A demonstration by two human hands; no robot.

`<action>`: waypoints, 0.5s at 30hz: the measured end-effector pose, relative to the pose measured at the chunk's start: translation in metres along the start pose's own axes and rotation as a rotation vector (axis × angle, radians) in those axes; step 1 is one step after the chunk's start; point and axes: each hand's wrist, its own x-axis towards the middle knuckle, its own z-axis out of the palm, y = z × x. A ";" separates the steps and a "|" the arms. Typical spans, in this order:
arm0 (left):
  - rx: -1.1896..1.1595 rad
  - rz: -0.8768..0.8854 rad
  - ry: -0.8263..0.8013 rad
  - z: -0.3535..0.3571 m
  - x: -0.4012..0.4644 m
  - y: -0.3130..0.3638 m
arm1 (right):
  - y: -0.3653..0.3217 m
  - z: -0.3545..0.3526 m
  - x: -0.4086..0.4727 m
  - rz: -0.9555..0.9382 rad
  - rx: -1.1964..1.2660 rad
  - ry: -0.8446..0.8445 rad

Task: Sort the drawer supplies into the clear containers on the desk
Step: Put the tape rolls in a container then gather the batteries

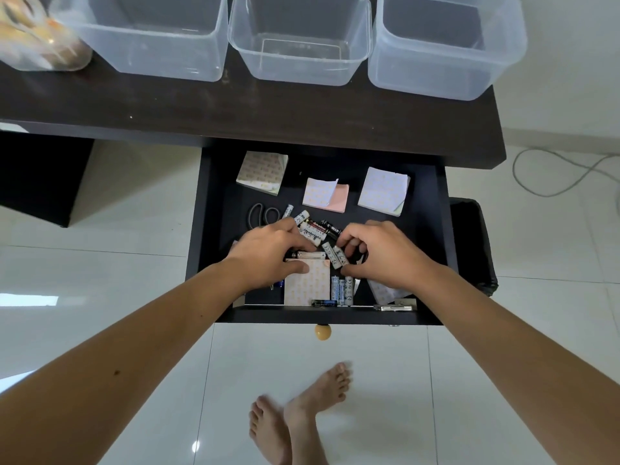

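The dark drawer (443,229) is pulled open below the desk. Inside lie several batteries (312,229), several sticky-note pads (382,191) and grey-handled scissors (263,214). My left hand (268,253) reaches into the battery pile, fingers curled over batteries, thumb resting on a note pad (308,283). My right hand (379,253) is beside it, fingers closed around batteries (335,255). Three clear containers stand on the desk: left (151,38), middle (302,41), right (446,48), all without supplies.
A clear jar (37,35) with yellowish contents stands at the desk's far left. A dark bin (469,243) sits right of the drawer. A cable (553,172) lies on the tiled floor. My bare feet (302,414) are below the drawer knob (322,332).
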 end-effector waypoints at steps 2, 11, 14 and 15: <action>-0.018 -0.006 0.032 0.001 0.000 0.000 | 0.002 0.001 0.000 0.005 0.037 0.015; -0.038 0.035 0.080 0.004 -0.001 -0.003 | 0.005 0.001 0.000 0.023 0.190 0.098; -0.141 0.037 0.097 0.002 -0.003 -0.004 | 0.004 -0.004 0.000 0.060 0.306 0.162; -0.188 0.046 0.114 0.001 -0.004 -0.005 | 0.005 -0.005 0.000 0.069 0.312 0.173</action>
